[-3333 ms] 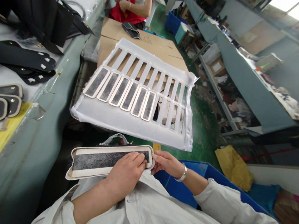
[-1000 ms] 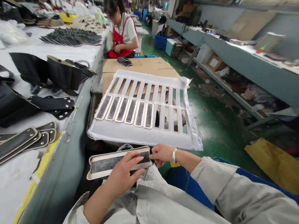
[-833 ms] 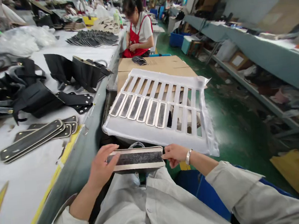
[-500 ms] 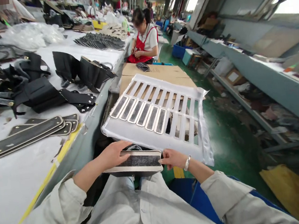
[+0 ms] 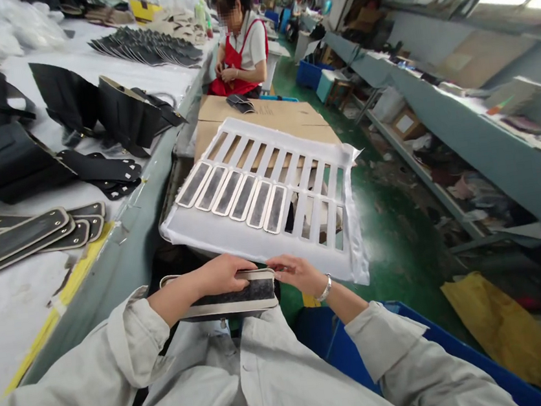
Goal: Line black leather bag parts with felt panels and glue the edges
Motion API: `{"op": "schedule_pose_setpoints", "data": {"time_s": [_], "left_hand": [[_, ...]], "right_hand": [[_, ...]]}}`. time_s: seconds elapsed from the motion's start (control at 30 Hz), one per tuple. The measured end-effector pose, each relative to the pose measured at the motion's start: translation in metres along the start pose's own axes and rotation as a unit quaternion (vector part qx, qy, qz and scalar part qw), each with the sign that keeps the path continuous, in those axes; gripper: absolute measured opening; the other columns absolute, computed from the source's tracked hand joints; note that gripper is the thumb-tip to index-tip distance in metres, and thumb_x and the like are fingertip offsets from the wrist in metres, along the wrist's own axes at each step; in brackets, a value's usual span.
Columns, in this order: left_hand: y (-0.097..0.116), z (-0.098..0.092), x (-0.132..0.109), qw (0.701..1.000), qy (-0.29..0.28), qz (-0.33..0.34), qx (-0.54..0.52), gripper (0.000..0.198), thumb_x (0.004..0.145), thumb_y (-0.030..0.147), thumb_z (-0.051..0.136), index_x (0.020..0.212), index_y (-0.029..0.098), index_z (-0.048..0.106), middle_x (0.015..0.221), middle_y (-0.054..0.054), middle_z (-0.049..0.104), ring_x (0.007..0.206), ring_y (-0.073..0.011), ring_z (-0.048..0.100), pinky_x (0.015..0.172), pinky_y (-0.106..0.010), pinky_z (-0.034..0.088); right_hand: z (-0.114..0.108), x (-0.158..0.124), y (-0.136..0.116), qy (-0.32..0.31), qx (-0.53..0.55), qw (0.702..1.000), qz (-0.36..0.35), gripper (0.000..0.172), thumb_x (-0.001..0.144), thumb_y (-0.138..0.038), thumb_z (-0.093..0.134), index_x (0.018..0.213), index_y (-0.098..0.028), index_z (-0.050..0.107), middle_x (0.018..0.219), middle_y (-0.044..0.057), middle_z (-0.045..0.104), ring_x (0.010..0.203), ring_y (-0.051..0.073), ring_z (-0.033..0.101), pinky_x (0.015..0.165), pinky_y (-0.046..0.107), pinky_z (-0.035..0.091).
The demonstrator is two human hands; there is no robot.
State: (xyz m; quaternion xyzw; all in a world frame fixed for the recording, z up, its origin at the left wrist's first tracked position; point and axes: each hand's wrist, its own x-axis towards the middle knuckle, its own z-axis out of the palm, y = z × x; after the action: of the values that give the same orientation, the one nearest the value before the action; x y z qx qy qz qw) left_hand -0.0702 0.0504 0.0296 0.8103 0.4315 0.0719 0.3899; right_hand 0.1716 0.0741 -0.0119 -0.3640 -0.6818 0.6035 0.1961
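Clerk: Item one?
Checker: One bag [image 5: 261,290], long and black with cream edging and a dark strip along its upturned face. Location: over the person's lap, just on the near side of the slotted frame [image 5: 215,232]. Left part covered by the forearm.
Clerk: Left hand [image 5: 224,273]?
Checker: Laid across the bag from the left, gripping its far edge, thumb on the dark strip, fingers along the rim.
Clerk: Right hand [image 5: 298,271]?
Checker: At the bag's right end, fingers bent near the corner; whether they pinch it, I cannot tell. One silvery bracelet [image 5: 326,286] on that wrist.
Clerk: The frame?
Checker: White, two rows of slots. Six dark panels [image 5: 243,197] with pale borders, side by side in the near row, from its left end. Cardboard [image 5: 295,119] beyond, bearing a small dark piece [image 5: 240,103].
Clerk: Left-side bench [image 5: 18,303]?
Checker: White top, yellow strip [image 5: 72,284] along the edge, overlapping dark straps [image 5: 16,242] with studs, black pieces [image 5: 126,112] behind.
Clerk: Remaining entries?
Checker: One blue bin [image 5: 325,340], beside the right forearm; one yellow sack [image 5: 502,326], farther right; one co-worker [image 5: 244,56], red apron, beyond the cardboard.
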Motion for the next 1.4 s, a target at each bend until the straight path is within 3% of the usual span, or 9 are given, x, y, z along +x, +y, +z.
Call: {"op": "schedule_pose_setpoints", "data": {"time_s": [0.2, 0.37, 0.47, 0.6, 0.7, 0.8, 1.0, 1.2, 1.4], "left_hand": [[0.001, 0.001, 0.004, 1.000, -0.005, -0.024, -0.015, 0.042, 0.070, 0.021, 0.055, 0.111, 0.020, 0.065, 0.105, -0.002, 0.069, 0.091, -0.0174, 0.062, 0.081, -0.021, 0.042], [-0.003, 0.001, 0.008, 0.998, -0.023, -0.039, -0.036, 0.043, 0.068, 0.021, 0.056, 0.110, 0.019, 0.065, 0.102, 0.000, 0.070, 0.087, -0.0165, 0.062, 0.078, -0.020, 0.042], [-0.001, 0.000, 0.011, 0.997, -0.040, -0.041, -0.042, 0.041, 0.068, 0.020, 0.056, 0.108, 0.019, 0.066, 0.099, 0.001, 0.070, 0.085, -0.0165, 0.062, 0.076, -0.021, 0.042], [0.005, 0.001, 0.007, 0.999, -0.018, -0.041, -0.024, 0.039, 0.070, 0.019, 0.054, 0.108, 0.020, 0.066, 0.100, 0.001, 0.070, 0.087, -0.0170, 0.063, 0.077, -0.022, 0.043], [0.006, 0.005, 0.001, 0.999, 0.010, -0.051, 0.004, 0.037, 0.073, 0.022, 0.054, 0.108, 0.020, 0.065, 0.101, -0.001, 0.070, 0.089, -0.0182, 0.063, 0.079, -0.023, 0.044], [0.002, 0.010, -0.004, 0.997, 0.029, -0.062, 0.028, 0.035, 0.076, 0.025, 0.055, 0.109, 0.021, 0.065, 0.102, -0.001, 0.070, 0.090, -0.0189, 0.064, 0.080, -0.024, 0.045], [-0.004, 0.018, -0.010, 0.996, 0.046, -0.027, 0.072, 0.034, 0.082, 0.026, 0.053, 0.114, 0.022, 0.061, 0.111, -0.002, 0.067, 0.099, -0.0185, 0.062, 0.086, -0.025, 0.044], [-0.005, 0.023, -0.014, 0.989, 0.037, 0.016, 0.142, 0.033, 0.088, 0.027, 0.049, 0.118, 0.018, 0.057, 0.120, -0.007, 0.062, 0.108, -0.0208, 0.059, 0.093, -0.029, 0.044], [-0.007, 0.025, -0.012, 0.980, 0.029, 0.053, 0.188, 0.034, 0.090, 0.028, 0.047, 0.119, 0.014, 0.056, 0.119, -0.010, 0.062, 0.108, -0.0213, 0.058, 0.094, -0.031, 0.045]], "right_hand": [[0.002, 0.003, 0.014, -0.057, 0.192, 0.974, 0.108, 0.043, 0.062, -0.036, 0.077, 0.098, -0.016, 0.064, 0.089, 0.002, 0.065, 0.083, 0.014, 0.059, 0.085, 0.033, 0.044], [0.004, 0.006, 0.008, -0.056, 0.240, 0.940, 0.237, 0.042, 0.058, -0.028, 0.078, 0.096, -0.019, 0.063, 0.088, 0.000, 0.064, 0.077, 0.013, 0.058, 0.069, 0.027, 0.048], [0.005, 0.011, 0.001, -0.072, 0.207, 0.946, 0.238, 0.038, 0.056, -0.021, 0.077, 0.091, -0.018, 0.063, 0.082, -0.001, 0.064, 0.073, 0.013, 0.058, 0.062, 0.024, 0.047], [0.005, 0.010, -0.003, -0.091, 0.097, 0.970, 0.205, 0.036, 0.065, -0.024, 0.071, 0.099, -0.019, 0.063, 0.078, -0.002, 0.063, 0.067, 0.011, 0.056, 0.056, 0.021, 0.046], [0.002, 0.006, 0.002, -0.101, 0.043, 0.984, 0.140, 0.041, 0.073, -0.035, 0.066, 0.110, -0.019, 0.060, 0.092, 0.002, 0.065, 0.080, 0.015, 0.060, 0.069, 0.028, 0.051], [0.001, 0.004, 0.002, -0.053, -0.096, 0.994, -0.001, 0.053, 0.074, -0.038, 0.068, 0.121, -0.019, 0.054, 0.116, 0.009, 0.060, 0.101, 0.021, 0.057, 0.088, 0.036, 0.048], [0.011, -0.001, -0.012, -0.052, -0.283, 0.938, -0.192, 0.038, 0.088, -0.034, 0.051, 0.123, -0.018, 0.053, 0.116, 0.012, 0.061, 0.107, 0.020, 0.057, 0.094, 0.036, 0.046], [0.019, -0.009, -0.009, -0.010, -0.365, 0.902, -0.230, 0.036, 0.092, -0.029, 0.041, 0.123, -0.014, 0.053, 0.120, 0.014, 0.060, 0.112, 0.021, 0.056, 0.097, 0.037, 0.047], [0.022, -0.005, -0.006, -0.030, -0.413, 0.875, -0.251, 0.035, 0.094, -0.026, 0.038, 0.119, -0.011, 0.058, 0.115, 0.015, 0.063, 0.113, 0.023, 0.056, 0.098, 0.038, 0.047]]}}
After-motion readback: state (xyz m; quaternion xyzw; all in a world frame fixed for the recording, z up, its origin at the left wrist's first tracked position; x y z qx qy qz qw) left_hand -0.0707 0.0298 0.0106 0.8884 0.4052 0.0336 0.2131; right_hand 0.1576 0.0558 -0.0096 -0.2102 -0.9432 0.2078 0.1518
